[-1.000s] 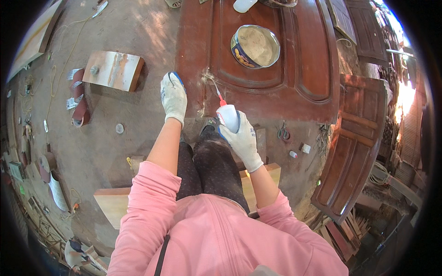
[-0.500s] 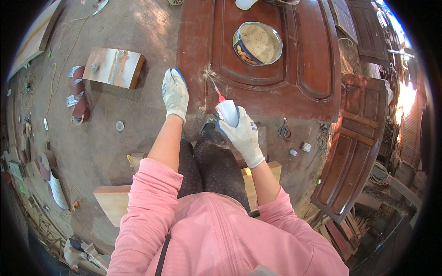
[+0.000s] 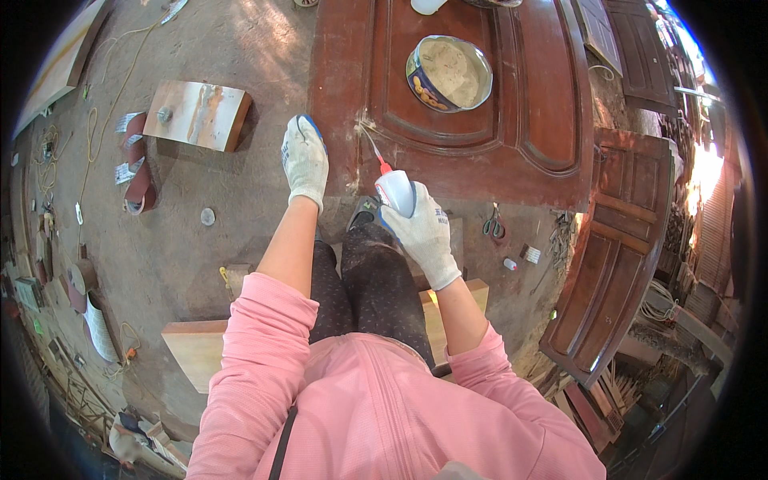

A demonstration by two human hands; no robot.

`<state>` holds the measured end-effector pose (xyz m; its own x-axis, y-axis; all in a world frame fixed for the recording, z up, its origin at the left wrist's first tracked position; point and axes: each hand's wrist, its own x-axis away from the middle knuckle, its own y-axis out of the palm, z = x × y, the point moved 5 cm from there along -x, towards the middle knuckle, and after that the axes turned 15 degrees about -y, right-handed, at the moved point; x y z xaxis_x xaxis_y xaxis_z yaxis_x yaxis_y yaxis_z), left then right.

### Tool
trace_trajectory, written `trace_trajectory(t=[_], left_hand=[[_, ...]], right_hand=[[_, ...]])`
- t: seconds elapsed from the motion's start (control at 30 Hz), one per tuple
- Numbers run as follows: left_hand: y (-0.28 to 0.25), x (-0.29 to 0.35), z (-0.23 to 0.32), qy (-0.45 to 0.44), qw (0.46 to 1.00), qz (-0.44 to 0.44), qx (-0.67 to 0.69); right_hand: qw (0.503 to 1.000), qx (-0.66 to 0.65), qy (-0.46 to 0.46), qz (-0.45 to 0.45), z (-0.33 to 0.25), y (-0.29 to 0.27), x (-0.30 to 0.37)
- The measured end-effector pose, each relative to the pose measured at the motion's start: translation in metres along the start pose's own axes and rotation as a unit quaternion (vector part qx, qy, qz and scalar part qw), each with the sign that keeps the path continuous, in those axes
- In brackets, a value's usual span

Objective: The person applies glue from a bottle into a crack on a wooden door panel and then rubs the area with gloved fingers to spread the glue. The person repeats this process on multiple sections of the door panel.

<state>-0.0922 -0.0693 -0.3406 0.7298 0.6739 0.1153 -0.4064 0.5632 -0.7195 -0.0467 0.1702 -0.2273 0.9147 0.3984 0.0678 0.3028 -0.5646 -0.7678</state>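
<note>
My right hand (image 3: 420, 228), in a white knit glove with a blue palm, is closed round a white squeeze bottle (image 3: 394, 193) with a red cap. The bottle's thin pale nozzle points up and left at a scuffed, pale-marked corner joint of a brown panelled door (image 3: 480, 172). Whether its tip touches the wood is too fine to tell. Beside the door's left edge, my left hand (image 3: 305, 164) wears a matching glove. Its fingers are pressed together and curled, and anything inside them is hidden. A round tin (image 3: 414, 78) of beige powder stands on the door panel.
Left on the floor are a wooden block (image 3: 196, 116), a curled sanding belt (image 3: 138, 176) and a cord (image 3: 90, 144). Scissors (image 3: 494, 226) and a small bottle (image 3: 510, 263) lie right of my knees. Another panelled door (image 3: 612, 256) leans at the right.
My right hand and the bottle have shifted very slightly, with the nozzle still at the same joint. My left hand has moved up only a touch.
</note>
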Motion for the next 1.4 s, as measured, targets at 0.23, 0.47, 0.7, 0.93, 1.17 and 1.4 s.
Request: trace_trajectory(t=[0.23, 0.47, 0.7, 0.93, 1.17, 1.4], left_hand=[[-0.010, 0.001, 0.010, -0.055, 0.997, -0.018, 0.047], [-0.006, 0.001, 0.004, -0.047, 0.998, -0.002, 0.030], [-0.015, 0.001, 0.013, -0.074, 0.995, -0.023, 0.060], [-0.013, 0.000, 0.010, -0.051, 0.998, -0.011, 0.044], [-0.009, -0.001, 0.006, -0.035, 0.999, -0.002, 0.030], [-0.013, -0.001, 0.013, -0.064, 0.996, -0.037, 0.051]], right_hand=[[1.000, 0.002, -0.003, -0.004, -0.004, -0.002, -0.001], [1.000, 0.000, -0.010, 0.004, -0.006, -0.002, -0.003], [1.000, 0.005, 0.005, -0.010, -0.004, -0.002, -0.003], [1.000, 0.012, -0.003, -0.013, -0.002, 0.000, -0.001], [1.000, 0.016, -0.009, -0.017, -0.003, -0.001, 0.002], [0.999, 0.036, -0.017, -0.001, -0.001, -0.001, 0.011]])
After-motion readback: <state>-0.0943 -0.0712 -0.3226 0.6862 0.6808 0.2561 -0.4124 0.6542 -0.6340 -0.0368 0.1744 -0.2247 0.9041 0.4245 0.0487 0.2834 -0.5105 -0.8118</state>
